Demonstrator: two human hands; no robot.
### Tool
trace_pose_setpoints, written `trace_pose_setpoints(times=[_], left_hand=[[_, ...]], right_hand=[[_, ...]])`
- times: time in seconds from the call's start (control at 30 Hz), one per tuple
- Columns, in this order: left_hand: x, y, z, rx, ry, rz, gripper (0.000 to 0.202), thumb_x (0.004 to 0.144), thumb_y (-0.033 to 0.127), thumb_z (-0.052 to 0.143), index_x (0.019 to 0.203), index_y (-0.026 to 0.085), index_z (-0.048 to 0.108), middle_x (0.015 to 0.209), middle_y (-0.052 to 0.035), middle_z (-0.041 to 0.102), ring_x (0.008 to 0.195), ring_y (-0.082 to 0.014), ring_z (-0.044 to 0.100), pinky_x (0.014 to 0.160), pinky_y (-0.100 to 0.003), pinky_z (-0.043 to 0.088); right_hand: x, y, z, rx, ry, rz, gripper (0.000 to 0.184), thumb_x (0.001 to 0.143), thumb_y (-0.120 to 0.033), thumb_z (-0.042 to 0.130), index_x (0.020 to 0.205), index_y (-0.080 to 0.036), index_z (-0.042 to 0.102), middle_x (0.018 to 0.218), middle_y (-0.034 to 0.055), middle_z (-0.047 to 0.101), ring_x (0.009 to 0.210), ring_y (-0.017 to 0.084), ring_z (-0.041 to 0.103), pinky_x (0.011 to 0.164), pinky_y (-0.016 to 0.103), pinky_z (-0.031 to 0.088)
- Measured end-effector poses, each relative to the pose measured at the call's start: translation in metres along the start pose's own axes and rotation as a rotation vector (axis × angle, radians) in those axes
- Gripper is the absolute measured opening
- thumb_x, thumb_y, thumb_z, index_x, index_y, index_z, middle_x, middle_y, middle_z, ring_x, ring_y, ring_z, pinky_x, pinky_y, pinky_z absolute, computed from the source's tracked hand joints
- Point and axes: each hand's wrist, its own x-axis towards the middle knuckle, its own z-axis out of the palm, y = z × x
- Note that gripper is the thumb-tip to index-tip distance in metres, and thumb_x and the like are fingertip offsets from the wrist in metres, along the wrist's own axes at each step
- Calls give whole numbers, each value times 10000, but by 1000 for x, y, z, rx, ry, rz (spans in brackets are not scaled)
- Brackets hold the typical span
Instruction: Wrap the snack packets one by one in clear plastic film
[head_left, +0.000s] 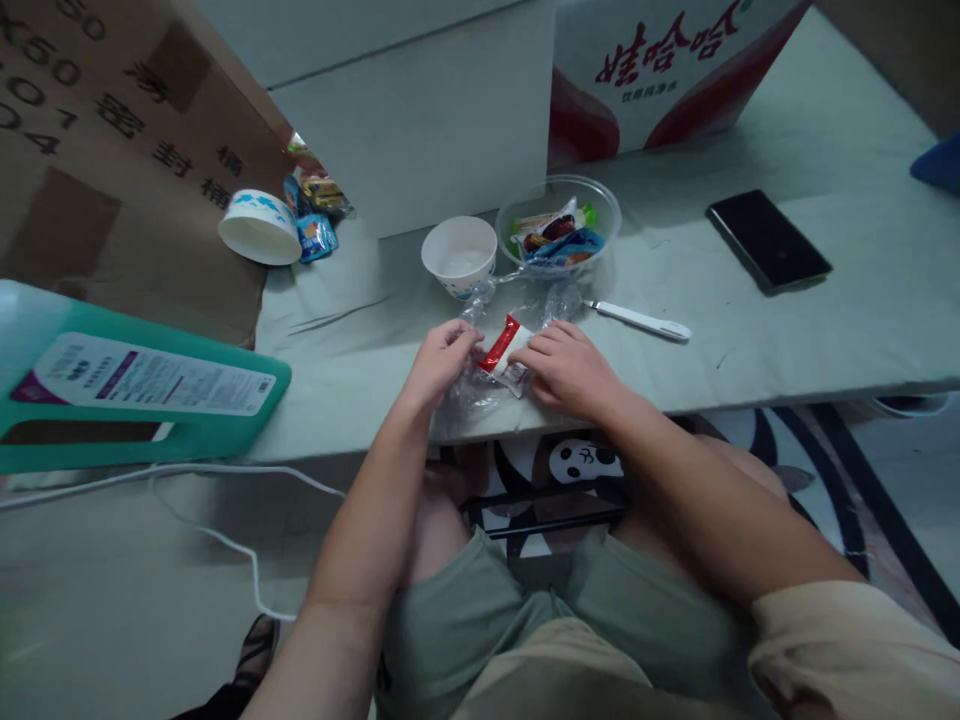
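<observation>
A small red-and-white snack packet point(502, 346) lies tilted between my two hands at the table's front edge. My left hand point(441, 358) is closed, its thumb and fingertips pinched at the packet's red end; the exact contact is partly hidden. Fingers of my right hand point(568, 368) are curled over the white end. Crumpled clear plastic film point(476, 392) is spread under and around both hands. Just behind them stand a white paper cup point(459, 250) and a clear plastic bowl point(611, 228) with several wrapped snacks point(559, 235). A white-handled knife point(641, 320) rests to the right.
A black phone point(769, 240) lies at the right. On the left are a jug of green liquid point(225, 350), a large cardboard box point(172, 240), a tipped paper cup point(259, 235) and snack packets point(316, 237). White boxes point(450, 120) line the back. A white cable point(255, 560) hangs below.
</observation>
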Motion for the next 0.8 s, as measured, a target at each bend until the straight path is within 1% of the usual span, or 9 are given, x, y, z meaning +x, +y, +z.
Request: trace_pose_setpoints(times=[0.1, 0.23, 0.3, 0.4, 0.47, 0.5, 0.57, 0.67, 0.8], left_hand=[[3, 1, -2, -180, 41, -65, 193, 785, 364, 611, 780, 211, 495, 883, -43, 711, 736, -161, 679, 573, -240, 453], [3, 3, -4, -283, -20, -130, 225, 837, 399, 577, 847, 234, 425, 845, -41, 730, 756, -195, 731, 644, -300, 554], [-1, 8, -3, -358, -67, -158, 203, 839, 366, 576, 857, 232, 424, 844, -52, 743, 767, -199, 744, 620, -285, 552], [-9, 19, -1, -454, -168, -217, 220, 820, 360, 613, 858, 224, 444, 860, -78, 755, 777, -209, 761, 435, -182, 376], [-11, 24, -1, -489, -210, -264, 227, 813, 369, 625, 854, 220, 458, 880, -96, 759, 785, -214, 766, 372, -160, 206], [-11, 24, 0, -496, -206, -272, 215, 815, 364, 621, 852, 218, 468, 887, -101, 760, 785, -211, 767, 370, -161, 186], [-7, 19, 1, -469, -137, -224, 159, 823, 326, 600, 832, 205, 498, 861, -92, 755, 760, -192, 759, 409, -166, 307], [5, 1, 0, -315, 35, -69, 103, 812, 243, 573, 738, 173, 553, 753, -45, 708, 647, -139, 707, 603, -229, 512], [22, -19, -7, -64, 109, 42, 175, 821, 251, 557, 683, 161, 613, 722, -21, 683, 580, -122, 654, 642, -251, 499]], right_hand=[[-9, -1, -10, 1, -79, 28, 295, 866, -221, 526, 1093, -229, 714, 937, 61, 738, 913, 226, 641, 955, 402, 412], [-16, -2, -15, 0, -163, 282, 433, 976, -324, 402, 1331, -266, 643, 819, 58, 738, 670, 217, 609, 636, 334, 356], [-15, -3, -13, -13, -118, 394, 496, 973, -313, 421, 1451, -295, 552, 901, 66, 748, 663, 216, 611, 579, 321, 324], [-12, -2, -8, -12, 16, 354, 627, 875, -233, 569, 1488, -344, 498, 1287, 92, 674, 895, 235, 658, 616, 322, 412], [-10, -1, -4, -39, 101, 275, 584, 812, -186, 634, 1380, -310, 587, 1466, 113, 557, 1146, 291, 613, 759, 369, 487], [-10, 0, -2, -57, 135, 251, 509, 798, -171, 645, 1296, -279, 631, 1505, 121, 525, 1251, 320, 562, 846, 407, 491], [-12, 3, -1, -72, 176, 241, 347, 803, -155, 637, 1139, -238, 659, 1491, 121, 550, 1344, 343, 497, 974, 473, 442], [-17, 9, -4, -13, 177, 253, 273, 802, -137, 621, 1057, -232, 629, 1350, 105, 657, 1242, 310, 575, 987, 480, 393], [-28, 19, -16, 89, 297, 337, 250, 817, -237, 671, 1060, -231, 613, 1148, 105, 716, 1078, 300, 646, 897, 440, 421]])
